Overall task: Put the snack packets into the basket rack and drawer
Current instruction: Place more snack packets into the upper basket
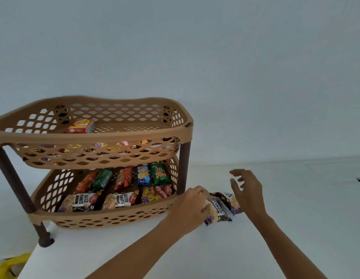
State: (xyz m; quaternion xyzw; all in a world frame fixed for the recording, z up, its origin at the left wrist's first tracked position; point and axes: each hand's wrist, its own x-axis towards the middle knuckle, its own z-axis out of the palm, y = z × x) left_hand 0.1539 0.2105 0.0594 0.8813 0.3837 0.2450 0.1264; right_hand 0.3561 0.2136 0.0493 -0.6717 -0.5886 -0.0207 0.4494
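1. Now the left hand (195, 202) pinches the near peanut packet (217, 211) on the table (276, 248), just right of the basket rack (106, 216)
2. Its long axis runs away from the person – the rack lies leftward
3. Right hand (248, 190) hovers spread over the second packet (232, 201), nearer it

Looks like a plain home corner: a bare pale wall (215, 57), a white tabletop (195, 248), and a tan plastic basket rack (90, 135) stocked with shop-bought snack packets (118, 200).
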